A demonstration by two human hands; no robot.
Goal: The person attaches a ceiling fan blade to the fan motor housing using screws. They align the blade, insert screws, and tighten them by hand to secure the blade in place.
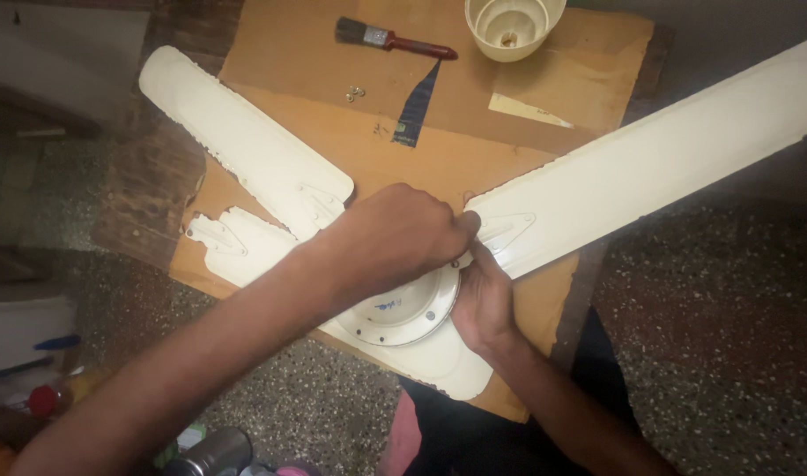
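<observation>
Both hands (439,264) press the cream fan hub (403,313); dark label strip (418,106) beyond.

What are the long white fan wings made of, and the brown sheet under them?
The fan blades look like thin metal painted glossy cream: the paint is chipped along the edges, and the blades have riveted brackets. The brown sheet looks like matte cardboard, with torn, ragged edges. Both hands, left and right, rest at the fan's round hub.
</observation>
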